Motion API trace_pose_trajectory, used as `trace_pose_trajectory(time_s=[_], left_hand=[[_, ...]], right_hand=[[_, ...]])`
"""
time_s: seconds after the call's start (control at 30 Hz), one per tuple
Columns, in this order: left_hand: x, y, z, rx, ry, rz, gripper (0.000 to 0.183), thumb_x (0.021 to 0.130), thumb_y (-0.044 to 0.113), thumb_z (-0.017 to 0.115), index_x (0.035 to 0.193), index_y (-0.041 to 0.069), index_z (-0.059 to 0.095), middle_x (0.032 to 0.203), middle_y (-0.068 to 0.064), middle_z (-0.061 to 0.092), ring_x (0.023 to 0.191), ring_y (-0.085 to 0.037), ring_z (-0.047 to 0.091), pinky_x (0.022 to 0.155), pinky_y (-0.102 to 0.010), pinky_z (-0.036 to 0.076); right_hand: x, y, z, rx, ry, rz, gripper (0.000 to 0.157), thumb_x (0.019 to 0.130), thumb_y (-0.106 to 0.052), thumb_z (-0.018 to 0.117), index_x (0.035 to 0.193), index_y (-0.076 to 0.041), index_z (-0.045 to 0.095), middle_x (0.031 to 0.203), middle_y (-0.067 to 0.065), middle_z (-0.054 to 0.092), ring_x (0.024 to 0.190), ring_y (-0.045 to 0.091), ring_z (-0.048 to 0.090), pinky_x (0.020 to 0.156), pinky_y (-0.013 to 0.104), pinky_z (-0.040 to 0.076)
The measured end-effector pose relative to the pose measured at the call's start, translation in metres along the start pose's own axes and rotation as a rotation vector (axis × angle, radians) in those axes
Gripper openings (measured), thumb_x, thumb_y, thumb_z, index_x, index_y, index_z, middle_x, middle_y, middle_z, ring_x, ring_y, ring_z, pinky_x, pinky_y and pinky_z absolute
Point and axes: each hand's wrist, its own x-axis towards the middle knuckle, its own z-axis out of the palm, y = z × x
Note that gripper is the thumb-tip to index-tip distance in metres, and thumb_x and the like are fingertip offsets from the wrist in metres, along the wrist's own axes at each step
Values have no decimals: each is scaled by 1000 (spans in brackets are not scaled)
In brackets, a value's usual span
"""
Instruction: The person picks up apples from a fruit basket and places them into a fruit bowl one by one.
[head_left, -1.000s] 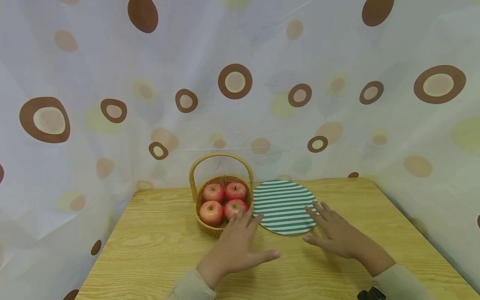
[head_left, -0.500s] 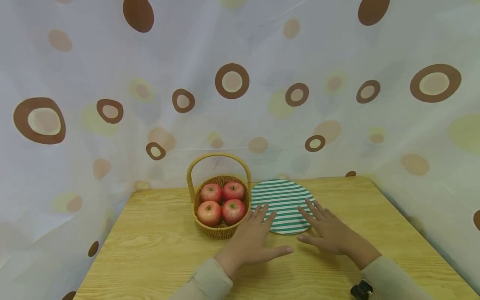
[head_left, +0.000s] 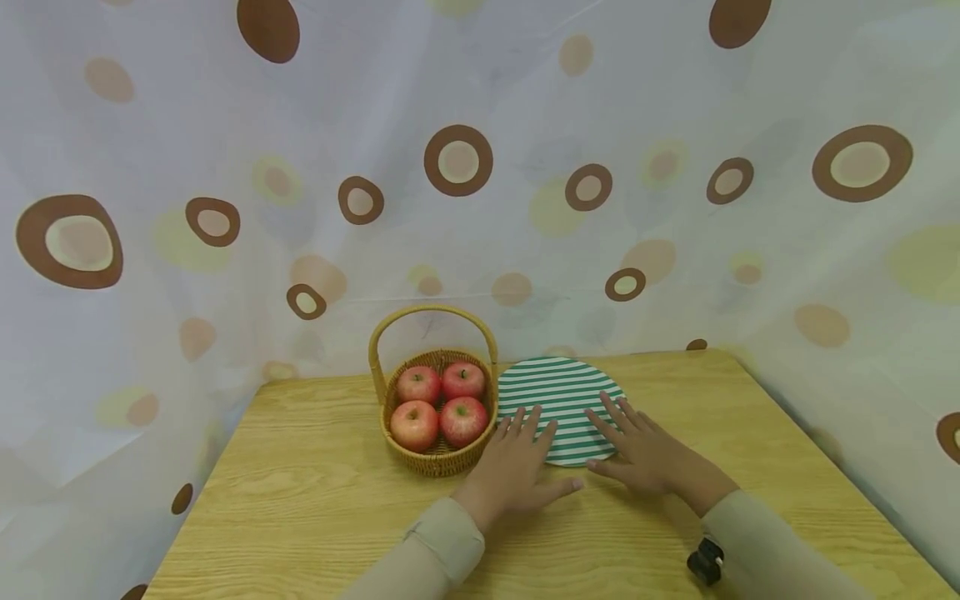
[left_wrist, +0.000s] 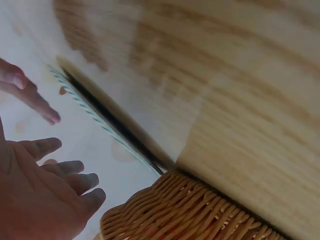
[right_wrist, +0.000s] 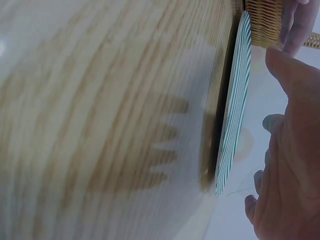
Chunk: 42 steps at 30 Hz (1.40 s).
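Observation:
A round placemat with green and white stripes [head_left: 555,392] lies flat at the back of the table, just right of the basket. My left hand [head_left: 513,467] hovers over its near-left edge, palm down with fingers spread, close beside the basket. Over the near-right edge is my right hand [head_left: 645,454], fingers also spread and holding nothing. Both wrist views show a gap between the palms and the striped mat [right_wrist: 233,110]. The wicker basket [head_left: 442,462] has a tall arched handle and carries several red apples [head_left: 463,422].
The wooden table [head_left: 300,500] reaches back to a white curtain [head_left: 510,100] with brown and yellow dots, which also hangs along both sides. A small black device [head_left: 706,561] is strapped at the right wrist.
My left hand has moved right, from in front of the basket to the mat's near edge. The right hand has come slightly left over the mat. The view has turned a little.

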Motion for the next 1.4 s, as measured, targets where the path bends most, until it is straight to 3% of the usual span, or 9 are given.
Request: trace_pose_trajectory(time_s=[0.3,0.47,0.7,1.0,1.4], left_hand=[[15,-5,10,67,-13,-50,79,108,65,40,167,13,35,175,-20,27,161,-43,27,130,-59,27],[23,-4,9,45,-26,-73,75,109,61,41,167,13,36,174,-20,29,161,-44,28,130,-59,27],[33,-3,14,91,-87,-116,72,111,61,35,169,18,31,176,-16,26,162,-40,27,131,-56,26],[43,-4,17,113,-135,-178,67,110,55,38,168,21,34,175,-15,29,162,-41,28,130,-59,29],[51,-5,24,122,-173,-192,66,110,57,37,169,29,31,175,-13,29,161,-41,29,129,-55,32]], right_hand=[[12,3,2,-8,-34,2,88,105,-63,53,167,-5,30,176,27,11,160,56,15,124,75,20],[16,5,3,-9,-59,7,86,106,-62,51,167,-5,30,176,28,12,160,56,14,125,75,19],[19,6,6,-15,-82,-1,82,109,-59,46,168,-5,28,176,27,12,161,55,13,126,74,17],[28,5,10,-23,-103,18,80,110,-58,47,168,-6,29,176,27,13,161,54,12,127,73,16],[35,10,13,-30,-163,26,78,110,-58,44,168,-7,28,176,25,16,161,54,15,126,73,19]])
